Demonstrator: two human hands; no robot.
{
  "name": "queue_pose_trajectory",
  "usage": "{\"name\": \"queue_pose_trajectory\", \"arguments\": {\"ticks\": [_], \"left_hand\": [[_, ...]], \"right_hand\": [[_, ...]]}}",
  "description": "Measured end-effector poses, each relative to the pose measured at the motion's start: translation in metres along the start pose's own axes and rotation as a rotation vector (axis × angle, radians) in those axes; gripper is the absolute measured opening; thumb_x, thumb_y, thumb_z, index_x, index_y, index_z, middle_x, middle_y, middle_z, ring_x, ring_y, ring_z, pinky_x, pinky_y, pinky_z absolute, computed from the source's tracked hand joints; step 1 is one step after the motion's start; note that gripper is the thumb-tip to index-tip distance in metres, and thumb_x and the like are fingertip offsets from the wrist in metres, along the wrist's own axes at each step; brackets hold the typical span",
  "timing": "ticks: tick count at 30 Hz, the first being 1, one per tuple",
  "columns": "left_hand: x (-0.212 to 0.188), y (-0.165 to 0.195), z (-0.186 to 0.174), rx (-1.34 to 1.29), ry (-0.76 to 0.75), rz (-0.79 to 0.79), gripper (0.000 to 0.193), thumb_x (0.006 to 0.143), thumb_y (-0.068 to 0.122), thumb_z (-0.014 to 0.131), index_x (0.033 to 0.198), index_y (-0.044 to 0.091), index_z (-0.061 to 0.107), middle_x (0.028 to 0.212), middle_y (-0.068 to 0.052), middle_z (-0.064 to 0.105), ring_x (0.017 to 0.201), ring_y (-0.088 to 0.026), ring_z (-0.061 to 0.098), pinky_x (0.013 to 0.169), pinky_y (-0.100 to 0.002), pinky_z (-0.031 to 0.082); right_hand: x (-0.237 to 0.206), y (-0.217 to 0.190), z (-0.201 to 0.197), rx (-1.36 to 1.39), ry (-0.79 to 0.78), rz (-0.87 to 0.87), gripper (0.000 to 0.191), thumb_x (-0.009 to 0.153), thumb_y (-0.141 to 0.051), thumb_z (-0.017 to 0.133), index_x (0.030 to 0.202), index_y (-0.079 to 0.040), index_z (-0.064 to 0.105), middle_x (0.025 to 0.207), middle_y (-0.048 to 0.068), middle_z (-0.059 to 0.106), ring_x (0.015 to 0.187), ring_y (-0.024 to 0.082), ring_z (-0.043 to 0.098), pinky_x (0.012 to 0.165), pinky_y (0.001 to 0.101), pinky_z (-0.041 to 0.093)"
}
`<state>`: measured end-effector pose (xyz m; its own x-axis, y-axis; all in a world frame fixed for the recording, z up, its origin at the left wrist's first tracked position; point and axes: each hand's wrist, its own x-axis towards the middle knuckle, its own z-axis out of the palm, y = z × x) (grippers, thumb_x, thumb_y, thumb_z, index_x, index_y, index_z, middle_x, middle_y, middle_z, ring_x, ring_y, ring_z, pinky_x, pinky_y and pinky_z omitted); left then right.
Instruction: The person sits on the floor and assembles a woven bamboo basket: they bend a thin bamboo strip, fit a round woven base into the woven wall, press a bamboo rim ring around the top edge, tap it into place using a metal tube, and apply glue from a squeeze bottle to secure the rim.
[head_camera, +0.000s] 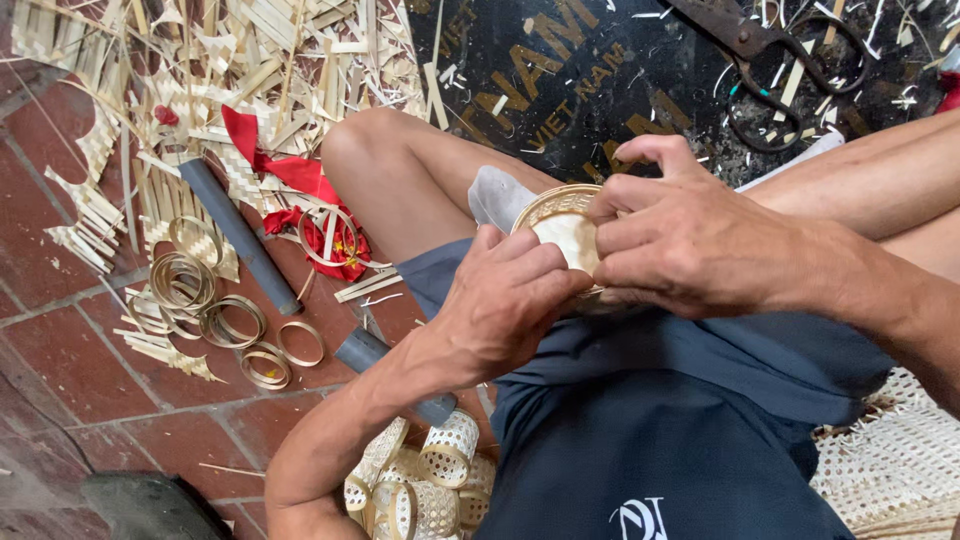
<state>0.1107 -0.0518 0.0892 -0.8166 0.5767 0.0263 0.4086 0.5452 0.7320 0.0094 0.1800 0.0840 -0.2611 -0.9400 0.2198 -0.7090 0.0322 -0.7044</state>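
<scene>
Both my hands close around a small round woven bamboo basket held over my lap. My left hand grips its lower left side, fingers curled over the pale inner face. My right hand wraps its right rim, with thumb and forefinger pinching at the top edge. A grey cloth lies on my bare knee just left of the basket. Most of the basket is hidden by my fingers.
Several bamboo rings and a grey tube lie on the red tile floor at left, beside red ribbon and bamboo strip scraps. Small woven cylinders sit below my left arm. Old scissors rest on a black mat.
</scene>
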Motion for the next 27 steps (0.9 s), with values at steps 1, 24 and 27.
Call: {"name": "queue_pose_trajectory", "arguments": {"ticks": [1,24,27], "left_hand": [[0.002,-0.002,-0.004,-0.021,0.005,-0.006,0.026,0.085,0.008,0.075,0.109,0.014,0.069,0.091,0.001,0.056,0.089,-0.022,0.054,0.077,-0.042,0.035],[0.029,-0.018,0.0,0.151,0.508,0.073,0.024,0.096,0.001,0.074,0.118,0.001,0.065,0.096,-0.009,0.064,0.089,-0.027,0.062,0.08,-0.041,0.052],[0.076,-0.038,0.039,0.204,0.656,-0.065,0.025,0.093,0.002,0.076,0.115,0.005,0.065,0.094,-0.011,0.067,0.087,-0.032,0.065,0.079,-0.045,0.052]], "right_hand": [[0.003,0.003,-0.002,0.026,-0.008,-0.002,0.013,0.085,-0.023,0.073,0.081,-0.013,0.066,0.081,-0.003,0.064,0.1,0.023,0.062,0.1,0.059,0.032],[0.002,-0.005,-0.035,-0.195,0.588,0.392,0.021,0.093,-0.01,0.073,0.112,-0.004,0.067,0.105,0.013,0.065,0.099,0.027,0.063,0.091,0.0451,0.048],[0.006,0.033,0.01,0.14,0.835,0.634,0.026,0.104,0.0,0.066,0.13,0.0,0.066,0.103,0.011,0.065,0.088,0.021,0.064,0.077,0.0297,0.054]]}}
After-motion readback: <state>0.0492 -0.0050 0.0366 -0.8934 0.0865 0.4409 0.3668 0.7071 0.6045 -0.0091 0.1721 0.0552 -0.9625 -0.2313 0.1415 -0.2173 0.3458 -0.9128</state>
